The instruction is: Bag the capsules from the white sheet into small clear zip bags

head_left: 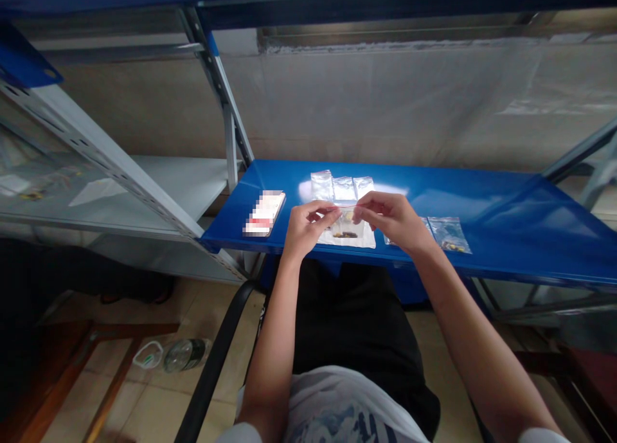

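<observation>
Left fingers (324, 211) and right fingers (367, 205) pinch a clear bag (345, 226) (barely apart).

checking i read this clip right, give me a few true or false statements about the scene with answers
1. The left hand and right hand both pinch a small clear zip bag above a white sheet. True.
2. Three small shiny packets lie on the blue metal shelf beyond the hands. True.
3. The pixelated rectangular object lies to the right of the hands. False: it lies to their left.
4. A bottle stands on the shelf. False: it lies on the tiled floor.
</observation>
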Demonstrator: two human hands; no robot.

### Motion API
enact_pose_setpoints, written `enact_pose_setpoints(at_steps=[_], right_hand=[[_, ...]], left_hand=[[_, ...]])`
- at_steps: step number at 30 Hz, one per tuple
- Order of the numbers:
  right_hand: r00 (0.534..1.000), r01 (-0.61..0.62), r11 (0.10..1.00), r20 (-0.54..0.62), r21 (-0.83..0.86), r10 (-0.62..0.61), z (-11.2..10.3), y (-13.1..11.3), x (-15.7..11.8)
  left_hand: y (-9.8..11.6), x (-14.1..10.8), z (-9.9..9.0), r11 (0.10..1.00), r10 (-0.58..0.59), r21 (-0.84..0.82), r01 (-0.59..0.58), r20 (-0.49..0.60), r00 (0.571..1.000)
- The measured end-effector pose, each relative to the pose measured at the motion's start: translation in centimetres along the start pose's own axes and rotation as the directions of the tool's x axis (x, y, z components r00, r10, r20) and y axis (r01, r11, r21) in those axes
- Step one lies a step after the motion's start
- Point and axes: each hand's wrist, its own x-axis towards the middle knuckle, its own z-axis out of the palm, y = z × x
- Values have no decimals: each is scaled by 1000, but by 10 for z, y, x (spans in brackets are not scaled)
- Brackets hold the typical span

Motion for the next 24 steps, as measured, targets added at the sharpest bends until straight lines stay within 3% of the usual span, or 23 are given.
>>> enact_pose_setpoints(at_steps=[3,15,24], right_hand=[[999,-12,1000,35,22,11,2,0,1],[997,59,995,-48,-75,-63,7,7,1],[998,1,997,-61,-75,-6,7,7,0]], left_hand=[[1,0,2,1000,4,-5,-4,-1,1000],[-2,-1,7,1000,-1,24,0,65,998],[2,-2,7,988,110,102,-116,64,992]])
